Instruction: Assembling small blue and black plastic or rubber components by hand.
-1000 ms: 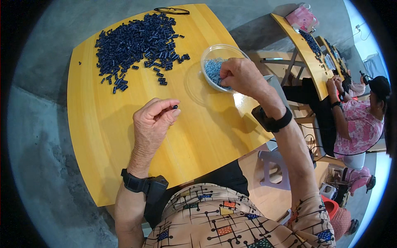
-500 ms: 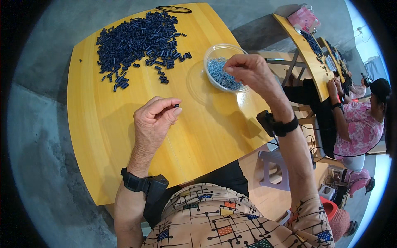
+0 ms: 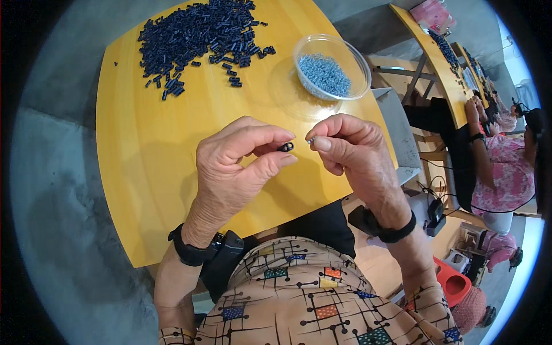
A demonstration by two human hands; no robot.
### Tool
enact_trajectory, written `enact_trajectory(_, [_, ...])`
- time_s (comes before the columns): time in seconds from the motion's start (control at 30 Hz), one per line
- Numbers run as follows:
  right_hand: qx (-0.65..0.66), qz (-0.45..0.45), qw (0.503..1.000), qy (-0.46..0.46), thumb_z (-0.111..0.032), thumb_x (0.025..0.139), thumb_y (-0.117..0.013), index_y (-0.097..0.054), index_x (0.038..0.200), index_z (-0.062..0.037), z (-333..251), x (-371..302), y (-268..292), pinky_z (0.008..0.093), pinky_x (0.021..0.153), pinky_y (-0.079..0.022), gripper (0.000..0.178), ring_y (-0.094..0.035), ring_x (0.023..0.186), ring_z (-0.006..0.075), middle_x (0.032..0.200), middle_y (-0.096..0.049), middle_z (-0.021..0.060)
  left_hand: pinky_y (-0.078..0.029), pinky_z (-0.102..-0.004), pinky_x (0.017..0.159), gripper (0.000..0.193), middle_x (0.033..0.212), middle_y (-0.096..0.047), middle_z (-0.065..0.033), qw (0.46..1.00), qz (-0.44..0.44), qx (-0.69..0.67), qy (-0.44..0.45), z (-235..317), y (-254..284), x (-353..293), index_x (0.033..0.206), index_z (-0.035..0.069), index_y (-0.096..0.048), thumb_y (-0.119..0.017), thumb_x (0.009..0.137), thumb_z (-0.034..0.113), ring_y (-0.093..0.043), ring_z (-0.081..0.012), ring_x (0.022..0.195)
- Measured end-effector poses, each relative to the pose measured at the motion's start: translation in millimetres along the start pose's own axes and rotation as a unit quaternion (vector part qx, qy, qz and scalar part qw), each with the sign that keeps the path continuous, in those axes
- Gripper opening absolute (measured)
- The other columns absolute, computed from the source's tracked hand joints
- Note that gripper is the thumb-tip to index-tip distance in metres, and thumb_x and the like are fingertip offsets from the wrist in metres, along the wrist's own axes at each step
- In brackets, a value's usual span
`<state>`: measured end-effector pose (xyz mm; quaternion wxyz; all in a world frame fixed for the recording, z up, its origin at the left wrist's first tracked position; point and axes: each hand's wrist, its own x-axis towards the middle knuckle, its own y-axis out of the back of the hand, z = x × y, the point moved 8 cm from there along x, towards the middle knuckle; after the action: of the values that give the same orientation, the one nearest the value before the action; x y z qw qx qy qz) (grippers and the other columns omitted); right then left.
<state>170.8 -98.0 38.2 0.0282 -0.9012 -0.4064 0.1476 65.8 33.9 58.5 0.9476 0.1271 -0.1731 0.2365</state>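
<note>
My left hand [image 3: 238, 158] pinches a small black two-holed plastic block [image 3: 286, 147] between thumb and fingertips, its holes showing at the end facing right. Just to the right, my right hand [image 3: 359, 149] grips a tiny shiny metal piece [image 3: 311, 141] at its fingertips; its exact kind is too small to make out. A narrow gap lies between the two pieces, above the yellow table [image 3: 155, 190]. Beyond my right hand stands a clear round plastic bowl [image 3: 363, 86] with many small silvery-blue pieces [image 3: 325, 75] in it. Dark blocks like the held one form a large pile [image 3: 198, 40] at the far left.
A grey bin [image 3: 397, 126] stands beside the table's right edge. Farther right, a person in a pink patterned top [image 3: 503, 167] sits at another table [image 3: 425, 49] with dark pieces on it. A red stool [image 3: 454, 283] is at the lower right.
My right hand has come down and nearer from above the bowl, with a tiny metal piece now visible in it. My left hand has moved right, and the block's holed end now shows.
</note>
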Motion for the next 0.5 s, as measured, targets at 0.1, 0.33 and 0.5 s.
enact_trajectory(0.1, [-0.027, -0.007, 1.000, 0.013, -0.014, 0.085, -0.071, -0.070, 0.091, -0.0027, 5.8, -7.2, -5.6, 0.0180, 0.051, -0.038, 0.013, -0.048, 0.057, 0.0032, 0.067, -0.060, -0.0020, -0.052, -0.0227, 0.068, 0.020, 0.086, -0.064, -0.0067, 1.000, -0.002, -0.002, -0.001, 2.5, -2.3, -10.3, 0.092, 0.000, -0.068, -0.076, 0.073, -0.002, -0.063, -0.0128, 0.077])
enact_trajectory(0.33, [-0.077, -0.001, 0.994, 0.082, -0.007, 0.085, -0.070, -0.068, 0.090, -0.0005, 3.2, -23.7, -21.0, 0.0195, 0.060, -0.045, 0.008, -0.053, 0.067, 0.0045, 0.077, -0.064, -0.0002, -0.050, -0.0223, 0.069, 0.019, 0.089, -0.063, -0.0068, 1.000, 0.017, 0.017, -0.001, 10.3, -6.4, -29.9, 0.092, -0.001, -0.066, -0.073, 0.075, -0.006, -0.060, -0.0123, 0.080])
enact_trajectory(0.5, [-0.072, 0.020, 0.989, 0.131, -0.005, 0.086, -0.068, -0.066, 0.094, 0.0010, 11.9, -31.8, -25.8, 0.0193, 0.060, -0.046, 0.010, -0.054, 0.067, 0.0051, 0.080, -0.065, 0.0007, -0.048, -0.0220, 0.070, 0.020, 0.089, -0.062, -0.0062, 0.998, 0.058, 0.006, 0.036, 5.6, -8.7, -45.2, 0.092, -0.001, -0.066, -0.074, 0.074, -0.006, -0.059, -0.0117, 0.081])
